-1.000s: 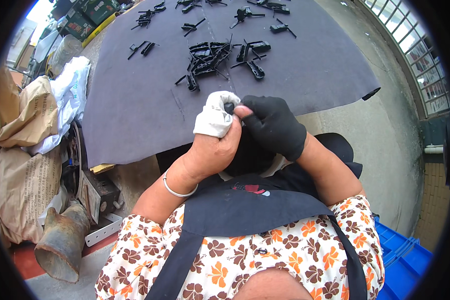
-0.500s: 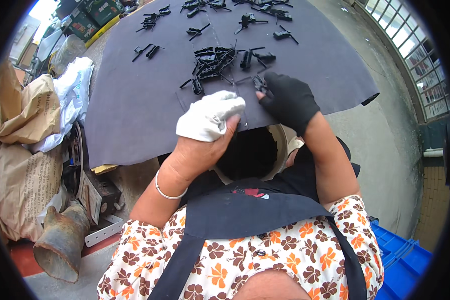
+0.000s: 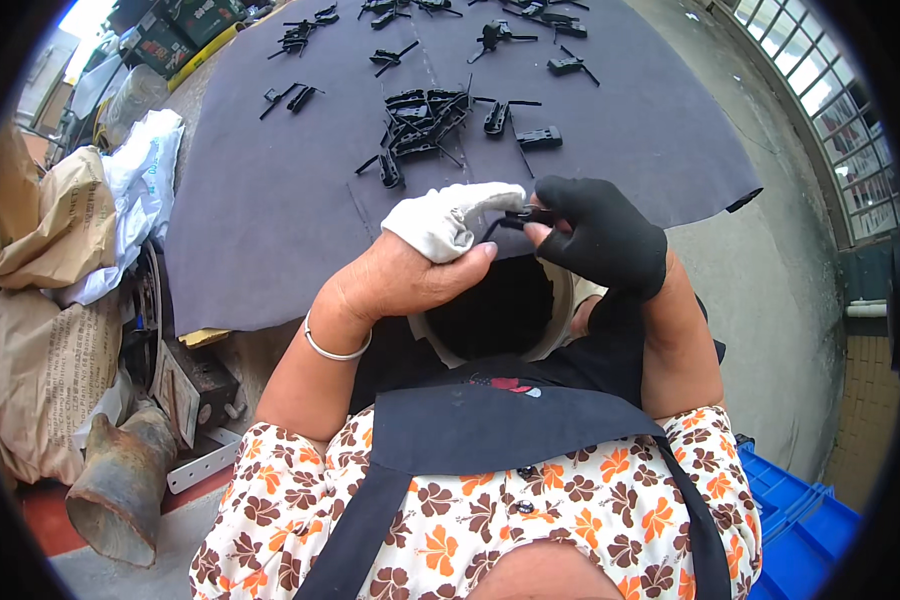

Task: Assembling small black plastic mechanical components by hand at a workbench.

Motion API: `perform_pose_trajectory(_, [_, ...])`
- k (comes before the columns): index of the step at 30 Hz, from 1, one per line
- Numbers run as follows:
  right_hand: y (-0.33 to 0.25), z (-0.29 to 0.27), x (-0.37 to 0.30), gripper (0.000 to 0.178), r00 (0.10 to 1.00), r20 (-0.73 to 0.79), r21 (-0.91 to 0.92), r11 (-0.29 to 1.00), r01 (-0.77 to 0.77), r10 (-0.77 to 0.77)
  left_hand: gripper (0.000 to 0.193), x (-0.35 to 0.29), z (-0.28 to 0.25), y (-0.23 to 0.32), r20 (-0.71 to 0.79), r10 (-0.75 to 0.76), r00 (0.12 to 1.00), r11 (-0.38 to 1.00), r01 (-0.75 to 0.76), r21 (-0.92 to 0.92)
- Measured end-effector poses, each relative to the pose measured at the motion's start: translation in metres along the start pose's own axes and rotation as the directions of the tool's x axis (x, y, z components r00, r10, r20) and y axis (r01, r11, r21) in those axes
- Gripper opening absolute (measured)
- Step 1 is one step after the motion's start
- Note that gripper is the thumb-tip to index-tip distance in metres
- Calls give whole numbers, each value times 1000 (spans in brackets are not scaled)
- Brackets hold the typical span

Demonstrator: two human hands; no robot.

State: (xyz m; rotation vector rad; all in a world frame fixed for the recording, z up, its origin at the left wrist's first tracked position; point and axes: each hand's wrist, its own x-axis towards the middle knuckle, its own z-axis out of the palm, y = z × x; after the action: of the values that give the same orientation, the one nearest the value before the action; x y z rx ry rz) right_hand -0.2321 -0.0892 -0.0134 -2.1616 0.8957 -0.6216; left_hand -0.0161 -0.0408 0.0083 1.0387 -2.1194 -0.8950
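My right hand (image 3: 605,235), in a black glove with bare fingertips, pinches a small black plastic part (image 3: 513,221) above the near edge of the table. A thin black strip on that part points toward my left hand (image 3: 435,228), which wears a white glove. The left thumb and fingers are apart, with the fingertips close to the part; whether they touch it I cannot tell. Beyond my hands lies a pile of black plastic parts (image 3: 425,122) with thin arms. Right of the pile sit loose black parts, one a ribbed block (image 3: 540,138).
Several more black part clusters (image 3: 495,37) lie across the far side of the dark grey-covered table (image 3: 290,200). Brown paper sacks (image 3: 45,350) and a rusty pipe piece (image 3: 125,490) stand at left. A blue crate (image 3: 795,520) is at lower right, a barred window (image 3: 840,110) at far right.
My right hand has drawn back from the tabletop with the black part, toward my left hand. The left hand has shifted right, its fingers straightening and its thumb spreading away.
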Motion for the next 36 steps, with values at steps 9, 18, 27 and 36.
perform_pose_trajectory(9, [-1,14,4,26,999,29,191,981,-35,30,31,-8,23,-2,-166,35,986,990,-12,141])
perform_pose_trajectory(18, [-28,24,-4,28,929,-206,82,941,328,-306,25,-10,35,-17,-342,-337,877,886,172,-430])
perform_pose_trajectory(27, [-11,40,6,12,961,-259,413,910,23,94,26,-13,37,-1,-274,-334,902,838,151,-524])
perform_pose_trajectory(36, [-12,42,3,18,990,-126,360,933,-16,66,25,-12,41,-2,-431,-204,879,974,140,-175])
